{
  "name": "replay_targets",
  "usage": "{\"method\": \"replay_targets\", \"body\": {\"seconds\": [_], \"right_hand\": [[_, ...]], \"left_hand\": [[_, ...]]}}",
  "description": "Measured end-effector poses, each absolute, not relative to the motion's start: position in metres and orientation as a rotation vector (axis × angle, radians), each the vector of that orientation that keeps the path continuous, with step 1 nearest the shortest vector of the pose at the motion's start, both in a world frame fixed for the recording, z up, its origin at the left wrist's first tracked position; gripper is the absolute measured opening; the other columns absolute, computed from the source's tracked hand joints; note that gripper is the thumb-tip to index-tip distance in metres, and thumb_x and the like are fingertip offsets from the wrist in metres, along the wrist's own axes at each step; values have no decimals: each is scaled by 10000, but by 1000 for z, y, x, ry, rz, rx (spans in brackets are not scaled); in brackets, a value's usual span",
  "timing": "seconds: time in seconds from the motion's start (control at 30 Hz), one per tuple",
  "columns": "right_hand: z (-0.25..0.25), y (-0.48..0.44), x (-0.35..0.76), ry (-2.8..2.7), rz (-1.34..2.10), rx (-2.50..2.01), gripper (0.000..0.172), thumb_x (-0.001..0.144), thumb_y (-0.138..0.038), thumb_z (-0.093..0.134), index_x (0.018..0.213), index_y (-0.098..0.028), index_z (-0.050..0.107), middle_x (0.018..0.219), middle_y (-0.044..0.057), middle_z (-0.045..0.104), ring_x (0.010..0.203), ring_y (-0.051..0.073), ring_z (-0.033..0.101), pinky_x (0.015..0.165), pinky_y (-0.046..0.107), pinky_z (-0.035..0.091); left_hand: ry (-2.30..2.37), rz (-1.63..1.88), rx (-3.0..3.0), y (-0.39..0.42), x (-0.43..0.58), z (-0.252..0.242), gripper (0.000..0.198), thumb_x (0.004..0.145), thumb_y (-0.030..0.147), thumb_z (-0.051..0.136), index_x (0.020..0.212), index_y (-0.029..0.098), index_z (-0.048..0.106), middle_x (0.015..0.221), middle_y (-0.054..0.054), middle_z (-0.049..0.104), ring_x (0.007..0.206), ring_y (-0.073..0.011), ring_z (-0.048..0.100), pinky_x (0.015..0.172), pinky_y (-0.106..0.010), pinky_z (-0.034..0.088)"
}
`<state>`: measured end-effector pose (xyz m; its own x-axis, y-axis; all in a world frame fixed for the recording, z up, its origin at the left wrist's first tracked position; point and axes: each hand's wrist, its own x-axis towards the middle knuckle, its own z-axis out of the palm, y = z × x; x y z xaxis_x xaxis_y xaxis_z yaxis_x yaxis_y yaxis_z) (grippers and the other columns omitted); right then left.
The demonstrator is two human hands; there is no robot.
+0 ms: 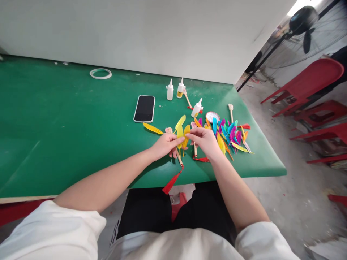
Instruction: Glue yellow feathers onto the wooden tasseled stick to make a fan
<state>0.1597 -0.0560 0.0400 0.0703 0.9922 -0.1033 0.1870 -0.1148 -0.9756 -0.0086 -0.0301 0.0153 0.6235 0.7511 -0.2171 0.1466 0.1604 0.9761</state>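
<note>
Between the thumb and fingers of my left hand (167,144) is a light yellow feather (180,134), held upright. My right hand (204,141) pinches a deeper yellow feather (186,134) right beside it. Under my left hand a wooden stick (179,159) with a red tassel (172,182) slants over the table's front edge; its pink top (168,130) shows behind the fingers. Partly hidden by my right hand, a second wooden stick (195,150) lies with its own red tassel (202,159). A loose yellow feather (152,128) rests to the left.
Many coloured feathers (230,133) are heaped at the right, near a round tin (213,117) and another stick (231,112). White squeeze bottles (170,91) stand toward the back. A phone (144,108) and a tape ring (100,74) lie on the green table (67,126), against a wall.
</note>
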Motion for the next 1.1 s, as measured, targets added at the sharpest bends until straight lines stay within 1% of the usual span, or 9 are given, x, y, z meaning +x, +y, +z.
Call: {"method": "replay_targets", "body": {"seconds": [0.23, 0.43, 0.6, 0.67, 0.77, 0.83, 0.9, 0.97, 1.1], "right_hand": [[37, -54, 159, -1260, 1140, -1456, 261, 608, -400, 704, 730, -179, 635, 632, -13, 619, 468, 84, 524, 372, 192, 360], [40, -53, 162, -1233, 1153, -1444, 246, 613, -389, 705, 695, -178, 608, 608, -25, 587, 459, 77, 513, 362, 184, 352], [54, -45, 174, -1206, 1134, -1424, 286, 611, -390, 700, 738, -164, 579, 637, -16, 591, 494, 98, 558, 365, 187, 391], [58, -40, 183, -1221, 1084, -1457, 288, 615, -378, 694, 762, -158, 580, 632, -9, 601, 501, 103, 568, 383, 192, 406], [58, -35, 203, -1259, 975, -1578, 266, 622, -353, 681, 780, -154, 600, 582, -15, 583, 494, 103, 555, 412, 203, 411], [56, -34, 219, -1296, 876, -1696, 253, 633, -347, 661, 795, -156, 623, 555, -22, 560, 475, 99, 528, 420, 212, 395], [53, -35, 235, -1334, 749, -1820, 245, 645, -349, 638, 805, -163, 641, 549, -25, 549, 464, 96, 505, 434, 224, 379], [49, -36, 250, -1353, 642, -1933, 242, 648, -347, 622, 808, -167, 651, 561, -20, 561, 480, 106, 514, 475, 242, 390], [39, -37, 273, -1341, 444, -2133, 256, 653, -357, 595, 825, -185, 676, 616, 6, 609, 533, 140, 542, 528, 271, 390]], "left_hand": [[834, 516, 1365, -29, -8, 14, 403, 798, 481, 529, 793, 89, 618, 701, -102, 695, 355, -89, 537, 333, -176, 389], [832, 509, 1339, -29, -8, 15, 387, 789, 472, 545, 773, 93, 624, 765, -111, 702, 379, -87, 554, 336, -171, 390], [881, 570, 1316, -29, -8, 18, 364, 775, 454, 563, 870, 115, 657, 837, -90, 697, 422, -81, 561, 360, -177, 411], [912, 655, 1331, -27, -9, 21, 341, 766, 436, 581, 888, 131, 669, 855, -74, 686, 452, -71, 552, 373, -175, 415], [978, 796, 1346, -21, -14, 25, 315, 741, 408, 622, 877, 129, 677, 710, -37, 645, 455, -57, 508, 383, -164, 404], [1016, 876, 1312, -16, -19, 28, 311, 720, 379, 651, 900, 126, 667, 638, -17, 614, 488, -72, 532, 412, -165, 426], [1049, 943, 1268, -9, -26, 31, 322, 703, 346, 670, 938, 127, 650, 650, -19, 624, 557, -102, 588, 454, -176, 462], [1088, 995, 1245, -3, -33, 32, 328, 692, 316, 677, 958, 128, 637, 684, -27, 642, 614, -126, 624, 489, -190, 490], [1186, 1048, 1221, 3, -44, 29, 287, 682, 283, 676, 913, 118, 636, 702, -30, 643, 622, -134, 635, 500, -201, 505]]}}
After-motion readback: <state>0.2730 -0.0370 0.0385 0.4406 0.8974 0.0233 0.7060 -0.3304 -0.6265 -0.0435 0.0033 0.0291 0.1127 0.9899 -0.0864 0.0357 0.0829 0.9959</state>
